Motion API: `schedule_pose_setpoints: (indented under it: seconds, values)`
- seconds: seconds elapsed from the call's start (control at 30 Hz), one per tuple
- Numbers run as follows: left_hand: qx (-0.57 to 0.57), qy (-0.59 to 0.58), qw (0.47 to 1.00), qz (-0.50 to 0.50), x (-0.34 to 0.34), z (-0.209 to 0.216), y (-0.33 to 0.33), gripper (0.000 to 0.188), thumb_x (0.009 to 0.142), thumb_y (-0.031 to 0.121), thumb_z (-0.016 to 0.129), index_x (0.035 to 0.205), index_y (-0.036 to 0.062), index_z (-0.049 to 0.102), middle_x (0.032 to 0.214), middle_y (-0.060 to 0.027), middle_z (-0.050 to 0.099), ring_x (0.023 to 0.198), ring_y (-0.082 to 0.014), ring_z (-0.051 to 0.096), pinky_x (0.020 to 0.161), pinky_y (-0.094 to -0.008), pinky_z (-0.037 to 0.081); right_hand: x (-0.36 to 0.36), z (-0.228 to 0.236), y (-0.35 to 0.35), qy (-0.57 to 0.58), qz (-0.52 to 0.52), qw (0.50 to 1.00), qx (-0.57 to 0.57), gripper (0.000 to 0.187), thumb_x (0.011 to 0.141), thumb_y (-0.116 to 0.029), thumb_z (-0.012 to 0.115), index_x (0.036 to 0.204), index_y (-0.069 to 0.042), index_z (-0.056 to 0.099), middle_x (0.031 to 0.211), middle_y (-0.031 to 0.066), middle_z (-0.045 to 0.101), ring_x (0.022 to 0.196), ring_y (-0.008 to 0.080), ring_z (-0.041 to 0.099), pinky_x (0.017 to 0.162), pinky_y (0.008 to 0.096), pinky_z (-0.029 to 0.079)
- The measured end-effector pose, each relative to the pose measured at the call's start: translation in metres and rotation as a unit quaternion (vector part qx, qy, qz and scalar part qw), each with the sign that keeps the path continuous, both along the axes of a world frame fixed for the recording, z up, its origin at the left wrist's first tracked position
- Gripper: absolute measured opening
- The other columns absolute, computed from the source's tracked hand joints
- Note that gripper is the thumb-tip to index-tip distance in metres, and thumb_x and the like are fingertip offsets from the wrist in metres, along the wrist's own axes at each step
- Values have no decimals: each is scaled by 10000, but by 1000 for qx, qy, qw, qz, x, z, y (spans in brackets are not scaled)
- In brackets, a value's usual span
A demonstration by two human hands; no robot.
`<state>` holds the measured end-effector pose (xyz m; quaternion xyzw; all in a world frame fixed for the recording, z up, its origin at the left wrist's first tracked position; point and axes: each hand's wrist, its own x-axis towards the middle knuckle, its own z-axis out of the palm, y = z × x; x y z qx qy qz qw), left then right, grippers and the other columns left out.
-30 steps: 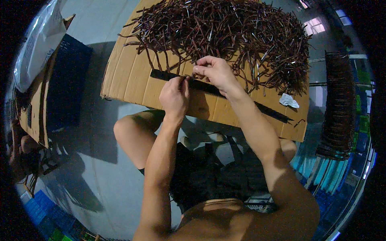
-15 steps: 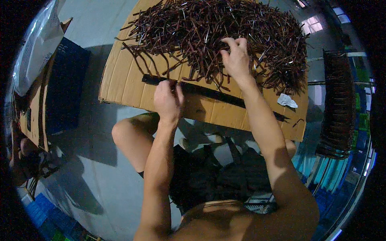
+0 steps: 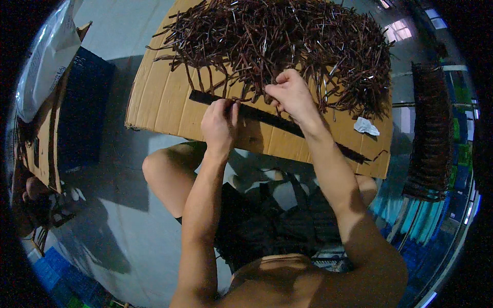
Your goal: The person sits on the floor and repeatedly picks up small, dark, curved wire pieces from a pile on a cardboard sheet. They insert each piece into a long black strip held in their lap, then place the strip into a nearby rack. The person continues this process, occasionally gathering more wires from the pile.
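Note:
A heap of thin, dark brown, twig-like strips (image 3: 287, 36), some with shiny silvery bits, covers the far part of a cardboard sheet (image 3: 154, 100). On its near part a long black bar (image 3: 277, 121) lies slanted, with several brown strips reaching from its left part toward the heap. My left hand (image 3: 219, 124) is closed over the bar, left of its middle, fingers curled at its edge. My right hand (image 3: 297, 97) pinches a brown strip between thumb and fingers, just beyond the bar; most of that strip is lost against the heap.
A crumpled white scrap (image 3: 366, 127) lies on the cardboard at the right. Off to the right hangs a rack of brown strips (image 3: 430, 133). A dark blue box (image 3: 84, 110) with a clear plastic bag (image 3: 43, 66) stands to the left. My bent knee (image 3: 164, 172) is below the cardboard's near edge.
My right hand has come down from the heap toward the bar, its fingers now together in a pinch. The bar and my left hand have shifted slightly to the right.

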<state>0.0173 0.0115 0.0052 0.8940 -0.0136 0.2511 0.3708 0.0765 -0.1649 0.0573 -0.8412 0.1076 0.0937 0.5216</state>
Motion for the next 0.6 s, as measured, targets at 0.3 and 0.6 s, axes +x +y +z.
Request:
schedule_pose_setpoints:
  seconds: [0.3,0.6]
  values:
    - [-54,36,998,-12,4,-5,-1,107,826,146,626,809,41,613,773,-119,621,723,-310,594,637,-389,469,-9,-17,49,-84,89,966,227,225,848,21,595,1072,33,576,873,40,636,803,96,608,707,234,523]
    - [-49,37,998,-19,5,-12,0,119,824,135,637,841,19,616,750,-163,601,690,-323,601,619,-370,473,-19,-23,52,-165,101,970,149,141,808,-45,663,929,8,614,851,62,666,782,102,615,709,249,496]
